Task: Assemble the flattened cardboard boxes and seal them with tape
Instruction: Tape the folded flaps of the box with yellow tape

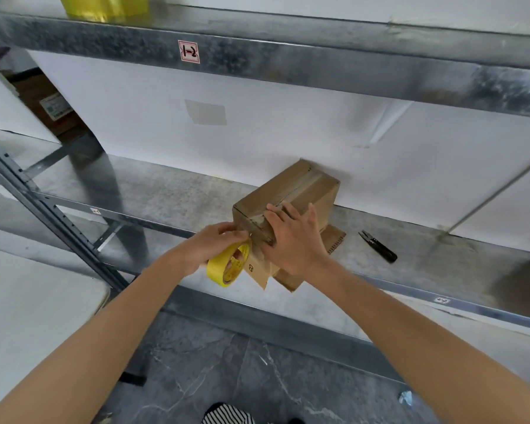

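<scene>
An assembled brown cardboard box [300, 188] stands on the metal shelf [166, 194] against the white back wall, with clear tape running along its top seam. It sits on flattened cardboard pieces [283, 278] that stick out over the shelf's front edge. My left hand [210, 246] grips a yellow tape roll [228, 264] at the box's near left corner. My right hand [294, 237] lies flat on the box's near end, fingers spread, pressing on the tape over the edge.
Small black snips [378, 245] lie on the shelf to the right of the box. An upper shelf beam [257, 56] carries a label reading 1-2, with yellow rolls [104, 7] on top at the left. Grey floor lies below.
</scene>
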